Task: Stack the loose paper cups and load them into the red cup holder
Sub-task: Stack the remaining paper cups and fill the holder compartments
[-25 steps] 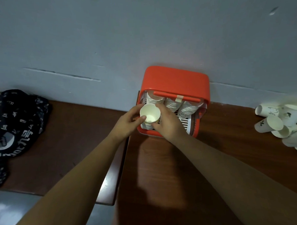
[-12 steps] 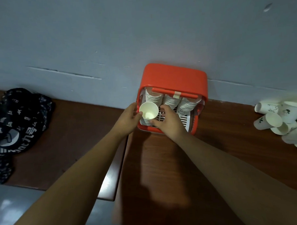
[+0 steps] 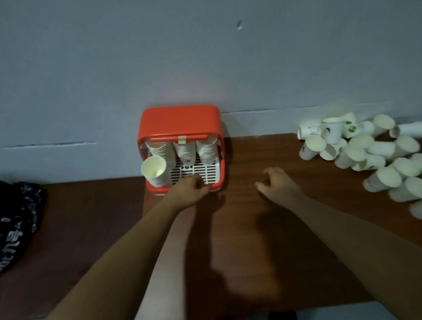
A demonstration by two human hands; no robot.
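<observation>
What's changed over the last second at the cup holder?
Both hands let go of the cup stack, now sitting in the red cup holder at its left front corner. The left hand shifted right to grip the holder's front rim; the right hand swung right, empty, toward the loose cups. Back stacks and black cloth unchanged.

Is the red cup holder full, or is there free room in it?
Not full: the red cup holder has bare white grid beside the front-left cup stack.
</observation>
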